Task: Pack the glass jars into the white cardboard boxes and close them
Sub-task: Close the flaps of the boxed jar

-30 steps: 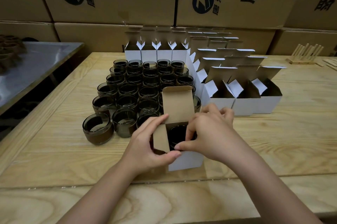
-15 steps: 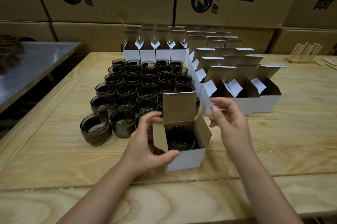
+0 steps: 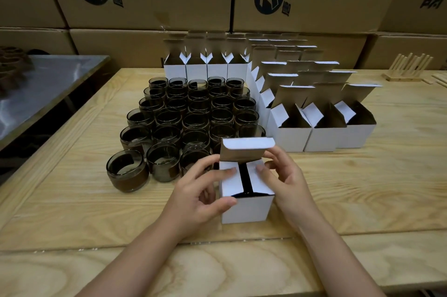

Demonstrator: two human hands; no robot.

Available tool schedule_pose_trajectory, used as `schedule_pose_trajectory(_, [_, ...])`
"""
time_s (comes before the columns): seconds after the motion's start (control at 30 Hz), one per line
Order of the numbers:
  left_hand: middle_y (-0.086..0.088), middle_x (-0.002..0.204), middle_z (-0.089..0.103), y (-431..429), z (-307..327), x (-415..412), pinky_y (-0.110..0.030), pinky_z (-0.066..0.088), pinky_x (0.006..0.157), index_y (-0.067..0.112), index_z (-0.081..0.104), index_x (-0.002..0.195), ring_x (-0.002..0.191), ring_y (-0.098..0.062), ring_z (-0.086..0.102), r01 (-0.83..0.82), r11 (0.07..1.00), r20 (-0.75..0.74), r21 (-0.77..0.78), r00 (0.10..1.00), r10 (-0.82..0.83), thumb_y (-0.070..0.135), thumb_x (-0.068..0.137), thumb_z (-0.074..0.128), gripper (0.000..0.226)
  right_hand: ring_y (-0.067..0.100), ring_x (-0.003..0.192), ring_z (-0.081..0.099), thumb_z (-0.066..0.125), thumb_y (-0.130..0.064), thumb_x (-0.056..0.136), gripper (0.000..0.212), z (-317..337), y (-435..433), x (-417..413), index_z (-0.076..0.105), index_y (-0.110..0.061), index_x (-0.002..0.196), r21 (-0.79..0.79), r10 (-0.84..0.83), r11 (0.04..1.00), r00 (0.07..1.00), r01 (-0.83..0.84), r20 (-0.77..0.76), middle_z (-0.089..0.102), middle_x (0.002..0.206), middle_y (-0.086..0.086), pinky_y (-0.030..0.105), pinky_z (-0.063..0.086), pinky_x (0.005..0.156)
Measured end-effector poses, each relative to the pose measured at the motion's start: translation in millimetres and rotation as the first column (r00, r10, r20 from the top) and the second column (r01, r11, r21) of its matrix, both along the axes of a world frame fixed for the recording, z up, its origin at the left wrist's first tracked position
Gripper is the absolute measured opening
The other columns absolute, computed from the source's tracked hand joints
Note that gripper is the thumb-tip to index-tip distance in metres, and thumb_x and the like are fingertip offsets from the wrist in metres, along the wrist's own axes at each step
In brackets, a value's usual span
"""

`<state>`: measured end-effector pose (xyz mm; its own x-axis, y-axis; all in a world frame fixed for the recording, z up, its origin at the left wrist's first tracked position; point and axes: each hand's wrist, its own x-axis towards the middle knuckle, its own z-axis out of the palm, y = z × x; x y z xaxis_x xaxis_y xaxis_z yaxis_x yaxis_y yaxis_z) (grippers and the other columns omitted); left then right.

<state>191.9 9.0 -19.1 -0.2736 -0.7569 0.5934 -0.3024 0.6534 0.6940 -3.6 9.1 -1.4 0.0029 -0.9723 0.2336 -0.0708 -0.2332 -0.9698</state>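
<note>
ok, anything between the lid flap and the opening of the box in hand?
No foreign object. Both side flaps lie folded flat on the white box; the lid flap stands up behind them. Only fingers of the left hand and right hand rest on those flaps, in the lid's path.

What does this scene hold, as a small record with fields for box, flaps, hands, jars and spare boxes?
box: white box, upright on the wooden table
side flaps: both folded in, dark gap between
lid: lid flap upright, not yet tucked
left hand: holds the box's left side, fingertip on left flap
right hand: holds the right side, fingertip on right flap
jars: glass jars in rows, behind-left of the box
spare boxes: open boxes in rows, right of and behind the jars
</note>
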Motion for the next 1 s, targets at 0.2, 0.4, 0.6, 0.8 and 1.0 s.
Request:
schedule_pose_trajectory(0.2, [0.002,0.129,0.049,0,2,0,-0.008,0.038,0.055,0.030,0.067,0.105,0.053,-0.010,0.050,0.018,0.999,0.035,0.032,0.999,-0.019,0.056,0.079,0.065,0.037,0.034,0.106,0.048,0.069,-0.032,0.074,0.039,3,9,-8,0.062,-0.033,0.113,-0.158,0.175,0.973,0.984,-0.167,0.036,0.057,0.116,0.006,0.046,0.048,0.076])
schedule_pose_trajectory(0.4, [0.011,0.125,0.060,4,2,-1,-0.022,0.045,0.044,0.029,0.041,0.093,0.049,-0.016,0.054,-0.022,0.989,-0.141,0.146,0.989,0.043,0.041,0.060,0.080,0.052,0.015,0.115,0.053,0.065,-0.040,0.073,0.014,3,14,-4,0.063,-0.037,0.088,-0.207,0.114,0.971,0.992,-0.121,-0.046,0.060,0.115,-0.004,0.027,0.047,0.079])
schedule_pose_trajectory(0.6, [0.013,0.122,0.060,4,0,-2,-0.027,0.049,0.046,0.028,0.037,0.091,0.054,-0.015,0.061,0.007,0.987,-0.182,0.161,0.983,0.023,0.040,0.058,0.081,0.057,0.016,0.119,0.051,0.067,-0.034,0.075,0.011,1,17,-6,0.067,-0.034,0.086,-0.223,0.118,0.966,0.991,-0.129,-0.060,0.058,0.119,-0.003,0.035,0.048,0.079])
schedule_pose_trajectory(0.8, [0.015,0.125,0.059,4,4,-1,-0.024,0.052,0.051,0.041,0.046,0.097,0.058,-0.009,0.061,0.003,0.990,-0.149,0.141,0.989,0.018,0.044,0.059,0.079,0.051,0.021,0.122,0.048,0.069,-0.032,0.076,0.012,-4,15,-10,0.067,-0.033,0.087,-0.216,0.151,0.963,0.986,-0.163,-0.071,0.057,0.121,-0.009,0.054,0.044,0.088])
schedule_pose_trajectory(1.0, [-0.011,0.120,0.062,4,3,0,-0.007,0.041,0.066,0.008,0.071,0.091,0.068,-0.013,0.060,-0.061,0.954,0.084,-0.294,0.992,0.089,0.041,0.088,0.064,0.033,0.019,0.121,0.049,0.064,-0.030,0.079,0.008,-6,14,-13,0.067,-0.024,0.083,-0.207,0.162,0.961,0.981,-0.181,-0.105,0.058,0.120,-0.012,0.037,0.043,0.093])
